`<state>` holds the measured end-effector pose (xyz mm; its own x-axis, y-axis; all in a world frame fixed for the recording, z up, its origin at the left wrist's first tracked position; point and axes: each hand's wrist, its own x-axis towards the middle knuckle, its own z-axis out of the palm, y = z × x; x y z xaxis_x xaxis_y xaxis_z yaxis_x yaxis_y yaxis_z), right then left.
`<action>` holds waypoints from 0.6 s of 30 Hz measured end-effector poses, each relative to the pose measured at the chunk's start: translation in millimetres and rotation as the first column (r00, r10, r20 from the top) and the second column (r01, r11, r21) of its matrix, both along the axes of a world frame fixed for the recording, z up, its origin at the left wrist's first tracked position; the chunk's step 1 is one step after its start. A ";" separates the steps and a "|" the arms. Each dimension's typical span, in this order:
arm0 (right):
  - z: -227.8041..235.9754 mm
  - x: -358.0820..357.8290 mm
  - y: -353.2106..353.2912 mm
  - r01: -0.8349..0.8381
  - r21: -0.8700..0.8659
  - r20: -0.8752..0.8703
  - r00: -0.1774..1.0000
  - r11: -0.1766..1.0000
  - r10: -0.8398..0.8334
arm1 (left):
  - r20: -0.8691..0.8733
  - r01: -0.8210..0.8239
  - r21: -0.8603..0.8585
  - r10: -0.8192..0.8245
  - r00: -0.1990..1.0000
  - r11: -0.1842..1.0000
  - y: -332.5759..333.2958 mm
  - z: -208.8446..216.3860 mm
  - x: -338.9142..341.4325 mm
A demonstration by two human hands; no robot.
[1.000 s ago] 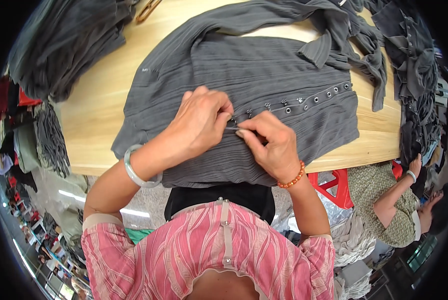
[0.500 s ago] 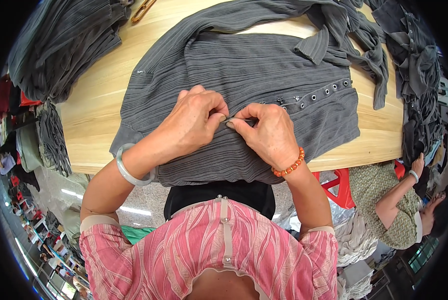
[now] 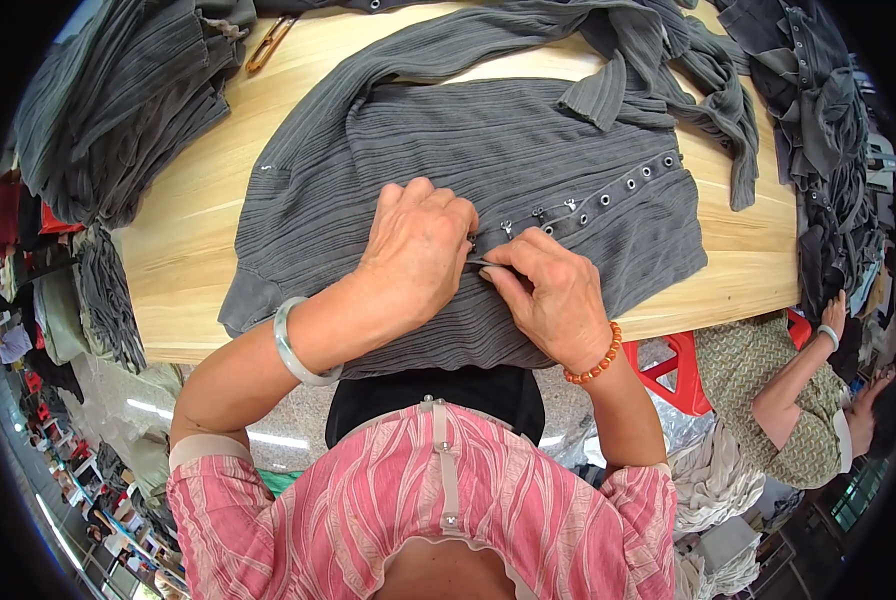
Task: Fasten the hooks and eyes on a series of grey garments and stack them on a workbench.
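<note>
Head view: right hand point(image 3: 553, 298) pinching an eyelet placket point(image 3: 618, 193) by its edge, left hand point(image 3: 420, 248) beside.
Left grip cannot be told. The placket slants away rightward, right hand nearer, along a grey ribbed top point(image 3: 448, 135) on the worktop point(image 3: 183, 245).

We see a dark grey garment point(image 3: 418, 150), striped all over with fine, slightly wavy ribs. Along it, the eyelets point(image 3: 605, 200) show as silvery rings with dark centres, and the hooks point(image 3: 570, 205) have a silvery gleam. The table point(image 3: 183, 260) is pale honey-yellow, with a faint streaky grain. At its far left corner we find a pile point(image 3: 118, 120) in the same ribbed grey; at its right edge, a heap point(image 3: 818, 130) of near-black grey. Nearer us, the blouse point(image 3: 348, 490) is pink with pale wavy lines, its placket point(image 3: 448, 485) beige. The bangle point(image 3: 286, 340) is milky grey-green, the beads point(image 3: 598, 360) orange-red. Beyond the near right corner, the stool point(image 3: 683, 372) is plain red.
</note>
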<state>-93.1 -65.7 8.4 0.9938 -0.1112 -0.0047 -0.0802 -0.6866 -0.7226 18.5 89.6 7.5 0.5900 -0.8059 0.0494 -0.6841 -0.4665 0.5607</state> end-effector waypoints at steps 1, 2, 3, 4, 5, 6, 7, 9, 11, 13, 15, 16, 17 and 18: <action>0.3 1.5 0.0 0.017 0.002 -0.022 1.000 1.000 -0.017 | -0.051 0.009 0.037 -0.007 0.999 0.999 -1.3 -0.2 1.6; 0.3 3.2 0.0 0.035 0.004 -0.045 0.998 0.999 -0.034 | -0.101 0.019 0.075 -0.012 0.995 0.997 -2.3 0.0 3.1; -0.6 3.7 0.4 0.037 0.003 -0.042 0.998 0.999 -0.036 | -0.098 0.021 0.074 -0.014 0.995 0.997 -2.6 1.3 3.5; -1.9 4.2 0.7 0.055 0.021 -0.053 0.997 0.998 -0.053 | -0.174 0.002 0.068 0.010 0.985 0.998 -3.0 3.6 4.1; -3.3 4.8 0.4 0.073 0.039 -0.065 0.995 0.997 -0.070 | -0.250 -0.018 0.064 0.033 0.968 0.998 -4.0 5.4 4.4; -4.9 6.6 0.4 0.074 0.040 -0.064 0.995 0.996 -0.071 | -0.250 -0.017 0.065 0.032 0.968 0.998 -4.1 6.8 4.7; -6.7 8.9 -0.3 0.088 0.067 -0.086 0.993 0.994 -0.082 | -0.277 -0.025 0.075 0.045 0.960 0.997 -4.4 7.8 5.0; -8.4 13.2 -1.3 0.104 0.094 -0.109 0.990 0.990 -0.094 | -0.306 -0.030 0.086 0.056 0.950 0.996 -4.9 8.7 6.4; -7.3 17.6 -2.3 0.148 0.135 -0.237 0.965 0.980 -0.113 | -0.427 -0.052 0.099 0.090 0.900 0.994 -4.3 7.9 10.1; -4.0 21.1 -5.2 0.153 0.140 -0.248 0.962 0.978 -0.114 | -0.438 -0.042 0.086 0.076 0.896 0.995 -4.9 7.4 12.7; -7.6 23.0 -8.4 0.144 0.173 -0.241 0.965 0.974 -0.100 | -0.434 -0.054 0.070 0.079 0.898 0.996 -4.5 7.1 11.3; -7.4 24.1 -9.5 0.144 0.176 -0.244 0.965 0.974 -0.099 | -0.436 -0.054 0.073 0.081 0.896 0.996 -4.4 6.7 11.1; -5.4 25.4 -10.5 0.139 0.195 -0.264 0.961 0.971 -0.085 | -0.427 -0.059 0.072 0.084 0.900 0.996 -4.8 6.2 11.0; -3.6 25.9 -10.7 0.134 0.216 -0.284 0.956 0.967 -0.070 | -0.418 -0.064 0.071 0.088 0.904 0.995 -4.3 6.1 10.5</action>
